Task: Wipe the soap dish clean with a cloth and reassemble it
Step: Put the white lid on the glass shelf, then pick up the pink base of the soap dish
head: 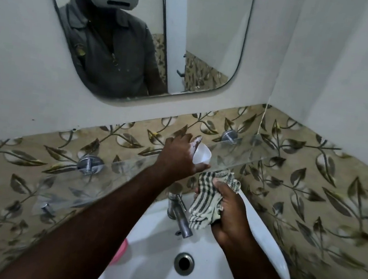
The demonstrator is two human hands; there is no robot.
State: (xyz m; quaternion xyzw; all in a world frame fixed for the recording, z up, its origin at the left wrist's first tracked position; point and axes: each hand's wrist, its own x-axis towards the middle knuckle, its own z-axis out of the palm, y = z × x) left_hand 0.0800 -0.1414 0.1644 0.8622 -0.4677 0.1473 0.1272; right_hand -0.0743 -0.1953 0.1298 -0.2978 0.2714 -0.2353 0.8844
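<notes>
My left hand (pixel 179 156) grips a white plastic soap dish part (pixel 202 156) above the glass shelf (pixel 234 159), fingers curled over its rim and thumb under it. Most of the part is hidden behind that hand. Just below and to the right, my right hand (pixel 227 214) holds a bunched striped cloth (pixel 208 200), cream with dark stripes, over the sink. The cloth's top edge lies close under the white part; whether they touch is unclear.
A white sink (pixel 259 232) with a steel tap (pixel 180 215) and drain (pixel 184 263) lies below my hands. Chrome brackets (pixel 229 136) (pixel 89 164) carry the glass shelf on the leaf-patterned tiles. Something pink (pixel 121 251) shows beside my left forearm. A mirror (pixel 189 47) hangs above.
</notes>
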